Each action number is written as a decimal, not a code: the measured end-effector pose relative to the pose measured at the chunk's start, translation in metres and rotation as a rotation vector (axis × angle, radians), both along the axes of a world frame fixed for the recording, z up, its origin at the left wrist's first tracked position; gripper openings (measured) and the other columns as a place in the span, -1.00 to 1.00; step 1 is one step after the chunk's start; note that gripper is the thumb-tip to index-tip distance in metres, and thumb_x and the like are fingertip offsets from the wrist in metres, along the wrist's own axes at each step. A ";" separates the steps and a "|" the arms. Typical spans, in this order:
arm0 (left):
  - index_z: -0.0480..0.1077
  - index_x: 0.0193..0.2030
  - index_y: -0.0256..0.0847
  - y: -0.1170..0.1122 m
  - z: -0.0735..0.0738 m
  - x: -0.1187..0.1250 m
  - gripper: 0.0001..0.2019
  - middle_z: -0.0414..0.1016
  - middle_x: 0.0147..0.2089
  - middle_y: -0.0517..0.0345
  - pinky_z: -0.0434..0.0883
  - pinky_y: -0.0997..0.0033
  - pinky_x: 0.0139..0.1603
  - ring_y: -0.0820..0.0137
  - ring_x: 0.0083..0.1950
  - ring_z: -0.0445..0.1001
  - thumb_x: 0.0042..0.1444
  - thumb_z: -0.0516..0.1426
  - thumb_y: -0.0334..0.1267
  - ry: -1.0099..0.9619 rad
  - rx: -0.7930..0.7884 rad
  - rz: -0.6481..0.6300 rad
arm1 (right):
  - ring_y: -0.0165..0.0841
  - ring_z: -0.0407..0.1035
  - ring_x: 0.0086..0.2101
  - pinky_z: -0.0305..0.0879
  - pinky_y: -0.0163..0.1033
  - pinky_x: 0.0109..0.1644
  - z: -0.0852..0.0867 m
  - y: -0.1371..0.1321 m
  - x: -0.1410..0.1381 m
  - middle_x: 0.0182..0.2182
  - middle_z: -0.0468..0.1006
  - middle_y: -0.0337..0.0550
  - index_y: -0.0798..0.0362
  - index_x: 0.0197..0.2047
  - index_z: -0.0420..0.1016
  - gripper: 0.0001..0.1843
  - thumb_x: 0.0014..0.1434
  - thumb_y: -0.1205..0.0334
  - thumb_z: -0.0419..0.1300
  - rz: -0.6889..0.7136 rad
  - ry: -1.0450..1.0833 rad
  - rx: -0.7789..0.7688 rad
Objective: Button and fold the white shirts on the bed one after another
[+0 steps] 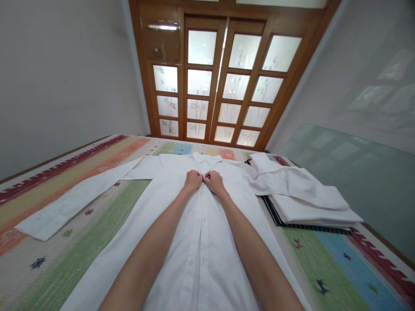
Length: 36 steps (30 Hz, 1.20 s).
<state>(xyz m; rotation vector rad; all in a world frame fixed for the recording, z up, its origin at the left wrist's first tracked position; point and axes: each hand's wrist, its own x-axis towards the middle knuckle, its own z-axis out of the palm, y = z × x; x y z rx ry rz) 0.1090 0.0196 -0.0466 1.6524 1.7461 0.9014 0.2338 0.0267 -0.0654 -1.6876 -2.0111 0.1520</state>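
A white long-sleeved shirt (168, 207) lies flat, front up, on a striped multicoloured bedcover (81, 242), collar pointing away from me. My left hand (192, 180) and my right hand (214, 181) meet side by side on the button placket just below the collar. Both have their fingers curled, pinching the two front edges of the shirt together. The shirt's left sleeve (65, 207) stretches out across the cover. Its right sleeve drapes over a pile of clothes.
A stack of folded white garments (311, 203) on a dark striped cloth sits to the right of the shirt. Wooden doors with frosted glass panes (220, 77) stand behind the bed. Plain walls close in on both sides.
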 end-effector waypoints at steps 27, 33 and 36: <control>0.39 0.08 -0.27 -0.158 -0.026 -0.143 -0.64 0.45 0.18 -0.13 0.30 0.04 0.29 0.18 0.24 0.37 0.25 -0.03 -0.18 0.513 0.410 -0.247 | -0.20 0.50 -0.13 0.29 -0.31 -0.11 0.051 0.008 -0.013 -0.13 0.60 0.21 0.23 -0.07 0.59 -0.73 0.24 0.30 0.15 0.115 -0.369 -0.273; 0.40 0.06 -0.27 -0.156 -0.026 -0.143 -0.65 0.46 0.17 -0.12 0.31 0.04 0.28 0.17 0.24 0.38 0.25 -0.03 -0.19 0.527 0.429 -0.253 | -0.33 0.44 -0.07 0.21 -0.40 -0.06 0.043 -0.006 0.007 -0.07 0.60 -0.02 0.13 -0.07 0.59 -0.70 0.28 0.35 0.04 0.173 -0.332 -0.179; 0.41 0.06 -0.26 -0.156 -0.027 -0.143 -0.66 0.47 0.17 -0.11 0.31 0.06 0.28 0.19 0.24 0.38 0.26 -0.03 -0.20 0.524 0.438 -0.258 | -0.28 0.44 -0.11 0.21 -0.36 -0.11 0.038 -0.010 0.002 -0.11 0.60 0.03 0.16 -0.10 0.59 -0.72 0.23 0.32 0.08 0.145 -0.323 -0.149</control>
